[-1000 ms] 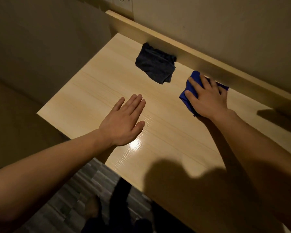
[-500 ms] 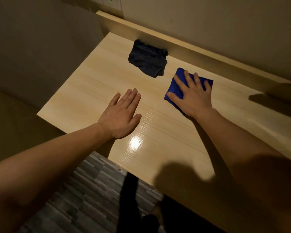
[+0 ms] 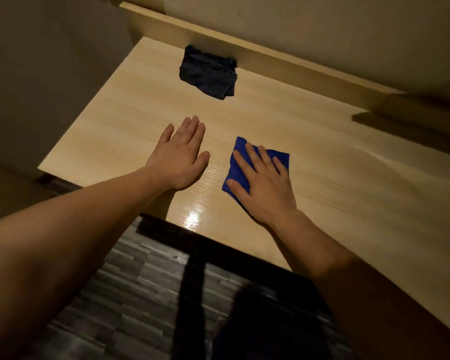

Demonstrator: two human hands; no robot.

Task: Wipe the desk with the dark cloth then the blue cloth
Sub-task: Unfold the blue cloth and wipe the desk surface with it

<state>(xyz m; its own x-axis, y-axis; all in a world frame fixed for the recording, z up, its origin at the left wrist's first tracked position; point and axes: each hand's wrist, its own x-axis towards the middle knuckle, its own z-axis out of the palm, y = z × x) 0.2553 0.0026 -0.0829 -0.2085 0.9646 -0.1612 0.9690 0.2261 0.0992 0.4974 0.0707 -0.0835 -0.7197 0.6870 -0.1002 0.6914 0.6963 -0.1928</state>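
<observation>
A folded blue cloth lies flat on the light wooden desk, near the front edge. My right hand presses down on it with fingers spread, covering most of the cloth. My left hand rests flat and empty on the desk just to the left of the blue cloth, fingers together. A crumpled dark cloth sits at the back of the desk against the raised rear ledge, away from both hands.
A raised wooden ledge runs along the desk's back under the wall. The desk's left edge drops off beside a wall. A dark tiled floor and my legs show below the front edge.
My right hand has slid the blue cloth from the back ledge toward the front edge, ending beside my left hand. The left hand and the dark cloth have stayed in place.
</observation>
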